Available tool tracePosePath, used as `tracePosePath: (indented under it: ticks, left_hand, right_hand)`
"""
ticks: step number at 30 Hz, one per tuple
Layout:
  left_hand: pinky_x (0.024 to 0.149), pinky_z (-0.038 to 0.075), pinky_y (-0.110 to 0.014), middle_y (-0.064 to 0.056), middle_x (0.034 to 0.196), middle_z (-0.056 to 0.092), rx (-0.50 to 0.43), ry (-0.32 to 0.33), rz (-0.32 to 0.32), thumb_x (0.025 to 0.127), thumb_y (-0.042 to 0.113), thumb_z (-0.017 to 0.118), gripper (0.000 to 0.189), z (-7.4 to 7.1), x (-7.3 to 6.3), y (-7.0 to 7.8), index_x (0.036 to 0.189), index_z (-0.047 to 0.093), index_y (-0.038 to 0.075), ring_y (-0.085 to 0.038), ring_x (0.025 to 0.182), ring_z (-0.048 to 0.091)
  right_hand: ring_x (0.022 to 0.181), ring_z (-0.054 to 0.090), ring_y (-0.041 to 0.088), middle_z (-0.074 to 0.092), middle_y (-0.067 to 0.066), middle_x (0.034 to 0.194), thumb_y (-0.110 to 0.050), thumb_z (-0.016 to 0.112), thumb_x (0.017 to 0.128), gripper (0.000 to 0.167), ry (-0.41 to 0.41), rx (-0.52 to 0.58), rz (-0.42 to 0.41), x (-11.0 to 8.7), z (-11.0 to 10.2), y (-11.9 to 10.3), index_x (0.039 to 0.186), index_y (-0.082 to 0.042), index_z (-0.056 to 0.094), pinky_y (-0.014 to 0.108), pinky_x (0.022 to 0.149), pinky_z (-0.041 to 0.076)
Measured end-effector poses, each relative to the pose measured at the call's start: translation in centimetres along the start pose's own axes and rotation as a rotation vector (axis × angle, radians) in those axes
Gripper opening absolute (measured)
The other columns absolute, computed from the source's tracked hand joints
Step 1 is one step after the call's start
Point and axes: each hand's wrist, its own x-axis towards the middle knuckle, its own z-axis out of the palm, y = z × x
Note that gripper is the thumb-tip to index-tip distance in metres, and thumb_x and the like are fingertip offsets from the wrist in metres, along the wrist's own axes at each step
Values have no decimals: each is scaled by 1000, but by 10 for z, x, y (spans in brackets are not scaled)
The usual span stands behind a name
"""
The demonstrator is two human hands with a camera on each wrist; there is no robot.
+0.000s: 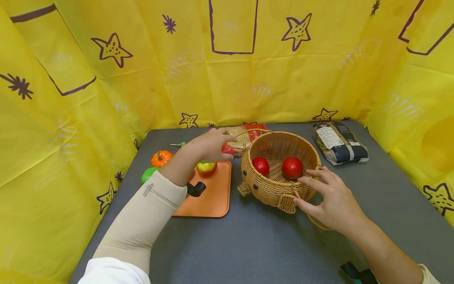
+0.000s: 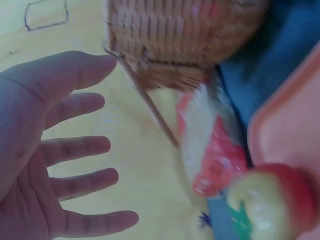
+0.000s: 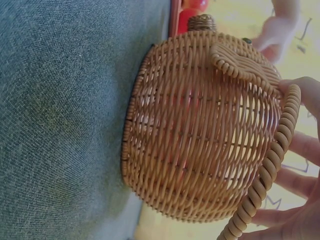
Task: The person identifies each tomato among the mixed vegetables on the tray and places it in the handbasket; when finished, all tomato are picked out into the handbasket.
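A wicker basket [image 1: 273, 193] with a woven snout, ears and dark eyes stands upright in the middle of the table, holding two round red fruits or vegetables, one on the left [image 1: 261, 166] and one on the right [image 1: 292, 168]. My right hand [image 1: 331, 199] is at its right rim, fingers spread and thumb by the woven ear [image 3: 242, 62]. The looped handle [image 3: 267, 172] hangs in front of those fingers in the right wrist view. Left of the basket, my left hand [image 1: 213, 146] hovers near the other handle [image 1: 244, 134], fingers extended, holding nothing.
An orange tray [image 1: 216, 197] lies to the left, with a red-and-yellow fruit [image 1: 207, 169] on it. Beyond it are an orange pumpkin [image 1: 161, 158] and a green item [image 1: 149, 173]. Packaged bags, one red-and-clear [image 1: 241, 138] and one dark [image 1: 340, 142], lie at the back.
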Motion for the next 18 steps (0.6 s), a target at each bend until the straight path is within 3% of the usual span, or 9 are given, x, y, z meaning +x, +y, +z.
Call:
tracePosePath:
  ticks: [6,18]
  left_hand:
    - [116,37,-57,-12,161,35,-16,-75,-101,95,43,70,66,19,1,-19,154,48,27,-40,146,32]
    - [112,41,-55,-18,153,44,-40,-109,-138,89,27,71,60,55,5,-48,147,58,21,-47,136,42]
  right_hand:
    - [126,51,57,66,17,122,-28,93,66,49,6,1,1,-1,1,1,110,-14,77,79,91,42]
    - [126,51,56,67,18,121,-29,93,66,49,9,6,0,-1,0,1,110,-14,76,79,92,41]
